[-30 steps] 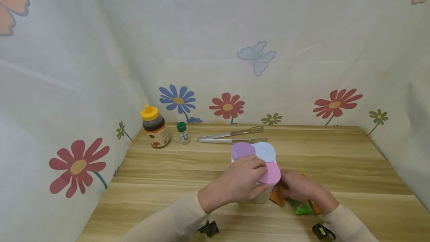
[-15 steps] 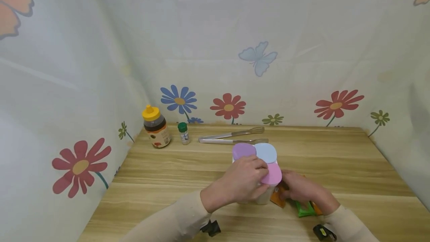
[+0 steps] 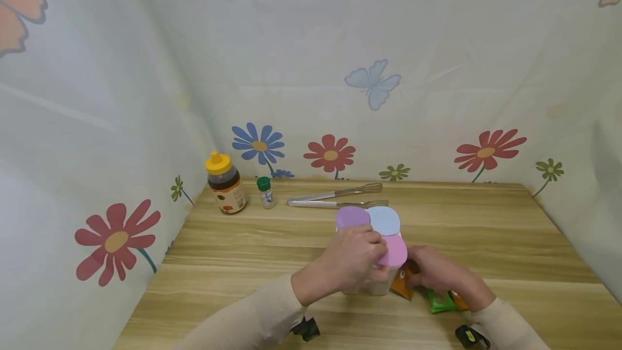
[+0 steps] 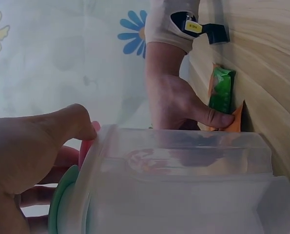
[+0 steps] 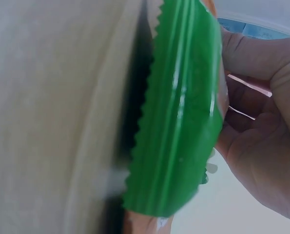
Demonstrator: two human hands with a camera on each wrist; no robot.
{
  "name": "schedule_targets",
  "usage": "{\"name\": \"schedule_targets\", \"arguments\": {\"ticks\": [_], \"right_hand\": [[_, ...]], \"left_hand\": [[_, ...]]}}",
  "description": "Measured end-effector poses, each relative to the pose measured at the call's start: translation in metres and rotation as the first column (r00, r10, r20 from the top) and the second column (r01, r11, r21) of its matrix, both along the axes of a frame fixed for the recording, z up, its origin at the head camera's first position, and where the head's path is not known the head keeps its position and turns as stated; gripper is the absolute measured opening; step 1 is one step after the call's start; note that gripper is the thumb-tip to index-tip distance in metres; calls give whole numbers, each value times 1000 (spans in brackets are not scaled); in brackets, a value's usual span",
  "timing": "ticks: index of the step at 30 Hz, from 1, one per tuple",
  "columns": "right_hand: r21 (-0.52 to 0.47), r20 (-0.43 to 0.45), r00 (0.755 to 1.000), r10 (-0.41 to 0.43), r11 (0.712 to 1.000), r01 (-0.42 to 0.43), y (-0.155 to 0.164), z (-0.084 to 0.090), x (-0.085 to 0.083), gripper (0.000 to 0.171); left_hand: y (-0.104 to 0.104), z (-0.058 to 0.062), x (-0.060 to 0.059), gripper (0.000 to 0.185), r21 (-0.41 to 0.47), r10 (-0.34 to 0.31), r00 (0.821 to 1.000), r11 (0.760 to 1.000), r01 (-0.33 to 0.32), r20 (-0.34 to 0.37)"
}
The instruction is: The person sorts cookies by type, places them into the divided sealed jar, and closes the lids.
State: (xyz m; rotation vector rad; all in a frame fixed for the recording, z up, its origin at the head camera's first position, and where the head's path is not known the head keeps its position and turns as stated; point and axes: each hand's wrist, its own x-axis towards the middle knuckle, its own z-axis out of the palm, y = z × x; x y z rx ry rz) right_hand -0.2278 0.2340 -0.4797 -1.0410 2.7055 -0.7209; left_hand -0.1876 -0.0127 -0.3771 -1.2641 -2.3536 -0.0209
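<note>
A translucent storage container (image 4: 198, 156) stands upright on the table, topped by several coloured lids. The purple lid (image 3: 352, 217), light blue lid (image 3: 385, 221) and pink lid (image 3: 394, 253) show in the head view; a green lid (image 4: 62, 200) appears in the left wrist view. My left hand (image 3: 347, 258) reaches over the top, fingers curled and thumb at the edge, pinching the pink lid. My right hand (image 3: 434, 271) holds the container's right side, its fingers partly hidden behind it. Its thumb overlaps an orange packet (image 3: 402, 286). Below that hand lies a green packet (image 5: 179, 112).
At the back left stand a yellow-capped squeeze bottle (image 3: 227, 185) and a small green-capped shaker (image 3: 265, 192). Metal tongs (image 3: 323, 200) lie behind the container. Another orange packet (image 3: 459, 301) lies beside the green one. A flowered curtain (image 3: 311, 96) encloses the wooden table (image 3: 233, 253).
The view has shifted very slightly. Both hands stay at the container, with only slight finger movement, and the lids and packets remain where they were.
</note>
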Motion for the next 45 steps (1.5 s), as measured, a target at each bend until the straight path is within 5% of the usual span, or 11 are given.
{"name": "schedule_targets", "arguments": {"ticks": [12, 17, 31, 45], "right_hand": [[-61, 6, 1000, 11, 998, -11, 9, -2, -1, 38], [-124, 25, 1000, 16, 992, -13, 14, -1, 2, 23], [-192, 105, 994, 9, 981, 11, 25, 14, 6, 10], [-267, -14, 999, -48, 963, 43, 33, 37, 14, 11]], "left_hand": [[2, -3, 1, 19, 11, -14, 998, 1000, 15, -57], [1, -6, -3, 16, 97, -26, 999, 995, 30, -41], [-6, -2, -11, 15, 243, -67, 989, 970, 34, 129], [-11, 7, -17, 13, 287, -130, 951, 957, 45, 282]]}}
